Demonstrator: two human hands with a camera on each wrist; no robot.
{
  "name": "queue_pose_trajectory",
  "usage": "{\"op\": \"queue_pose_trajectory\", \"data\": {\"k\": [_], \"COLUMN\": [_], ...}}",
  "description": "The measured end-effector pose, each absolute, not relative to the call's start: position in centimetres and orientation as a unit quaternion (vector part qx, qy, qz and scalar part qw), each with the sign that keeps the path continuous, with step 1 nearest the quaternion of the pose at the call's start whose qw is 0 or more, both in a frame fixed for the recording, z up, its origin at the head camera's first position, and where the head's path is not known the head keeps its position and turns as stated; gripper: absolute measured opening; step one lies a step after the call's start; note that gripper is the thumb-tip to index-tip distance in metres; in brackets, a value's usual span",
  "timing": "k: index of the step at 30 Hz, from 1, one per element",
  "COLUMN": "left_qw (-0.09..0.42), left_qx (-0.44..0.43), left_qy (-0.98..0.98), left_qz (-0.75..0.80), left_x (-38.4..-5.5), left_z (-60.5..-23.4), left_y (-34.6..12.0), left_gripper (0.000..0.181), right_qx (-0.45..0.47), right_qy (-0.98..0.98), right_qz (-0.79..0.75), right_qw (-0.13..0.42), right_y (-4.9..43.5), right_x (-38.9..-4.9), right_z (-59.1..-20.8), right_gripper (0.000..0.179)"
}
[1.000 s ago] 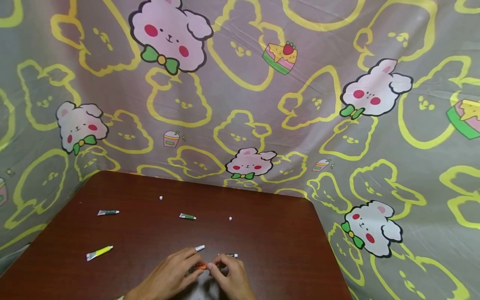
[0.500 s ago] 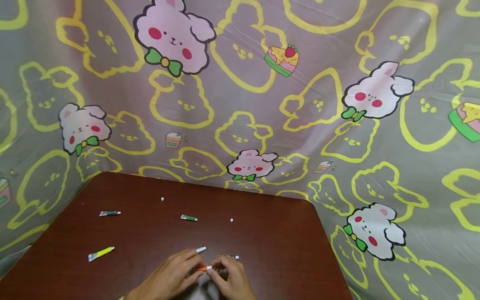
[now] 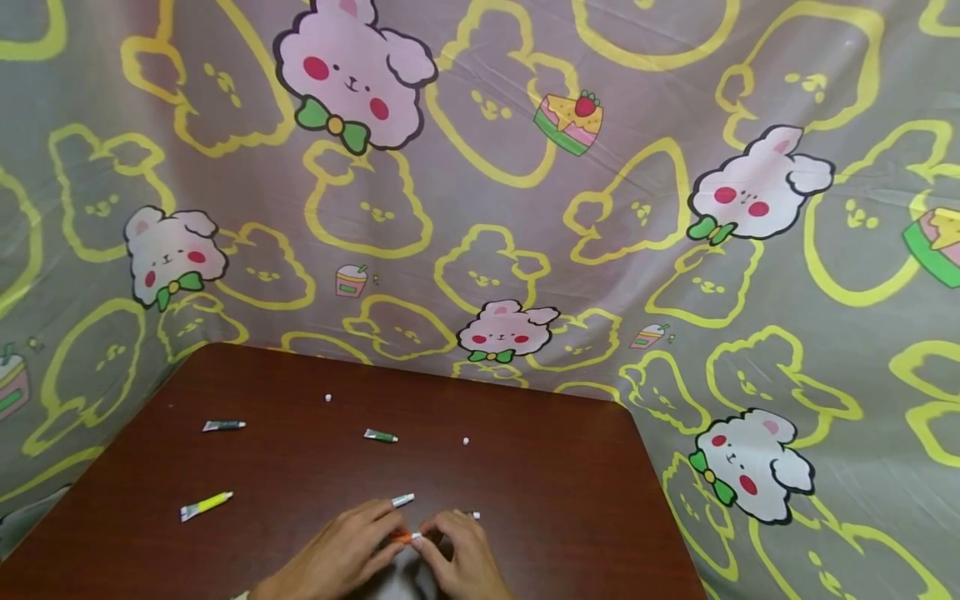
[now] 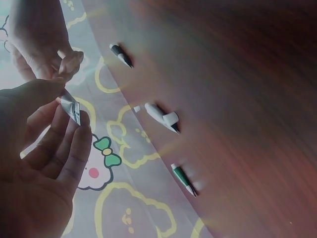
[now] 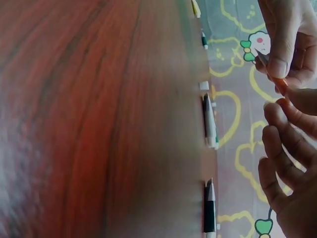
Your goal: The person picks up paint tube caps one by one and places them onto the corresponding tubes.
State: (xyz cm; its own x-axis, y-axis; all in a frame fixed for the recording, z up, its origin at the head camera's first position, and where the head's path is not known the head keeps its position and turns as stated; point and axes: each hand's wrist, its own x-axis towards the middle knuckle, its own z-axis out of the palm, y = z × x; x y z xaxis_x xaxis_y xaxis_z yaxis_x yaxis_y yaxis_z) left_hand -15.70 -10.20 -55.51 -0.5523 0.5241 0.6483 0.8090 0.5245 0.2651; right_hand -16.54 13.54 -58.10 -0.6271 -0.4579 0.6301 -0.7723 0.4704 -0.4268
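Observation:
Near the table's front edge, my left hand (image 3: 345,546) holds a small orange paint tube (image 3: 403,538) by its body. The thumb and forefinger of my right hand (image 3: 465,550) pinch the tube's white cap (image 3: 417,537). In the left wrist view the silver crimped end (image 4: 73,109) sticks out past my left fingers. My right hand's other fingers (image 5: 277,144) are spread loosely in the right wrist view. Just beyond the hands lie a silver-white tube (image 3: 402,500) and a black tube (image 3: 472,514), the latter mostly hidden by my right hand.
On the brown table (image 3: 562,483) lie a yellow tube (image 3: 206,506), a dark tube (image 3: 224,426) and a green tube (image 3: 381,436). Two loose white caps, one far (image 3: 327,397) and one nearer (image 3: 466,441), rest there too. A patterned curtain (image 3: 480,200) hangs around the table.
My right fingertips have shifted slightly at the tube's tip, where the white cap now shows; one second ago they covered it. The left hand's grip stays the same. The head view has drifted slightly.

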Motion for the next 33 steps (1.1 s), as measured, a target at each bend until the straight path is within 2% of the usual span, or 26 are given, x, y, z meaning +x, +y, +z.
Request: {"op": "queue_pose_trajectory", "data": {"k": [4, 8, 15, 20, 29, 33], "left_qw": [0.246, 0.237, 0.256, 0.277, 0.287, 0.272], "left_qx": [-0.389, -0.377, -0.348, -0.339, -0.322, -0.301], "left_qy": [-0.842, -0.852, -0.868, -0.872, -0.875, -0.891], "left_qz": [-0.280, -0.276, -0.244, -0.220, -0.219, -0.203], "left_x": [-15.8, -16.1, -16.7, -16.7, -16.8, -16.8], "left_z": [-55.8, -56.1, -56.7, -57.2, -58.1, -58.3], "left_y": [-10.7, -11.4, -13.1, -13.8, -14.9, -15.5], "left_gripper": [0.014, 0.018, 0.032, 0.031, 0.033, 0.030], "right_qx": [0.329, 0.312, 0.303, 0.299, 0.276, 0.258], "right_qy": [-0.843, -0.848, -0.848, -0.843, -0.856, -0.864], "right_qz": [0.386, 0.396, 0.384, 0.384, 0.380, 0.381], "right_qw": [0.180, 0.165, 0.203, 0.231, 0.216, 0.203], "right_y": [13.1, 13.0, 13.2, 13.8, 14.9, 15.2], "right_x": [-16.2, -16.2, -17.6, -19.2, -21.6, -22.5], "right_z": [-58.1, -58.3, -58.5, -58.4, -58.2, -58.0], "right_gripper": [0.007, 0.009, 0.018, 0.019, 0.014, 0.011]}}
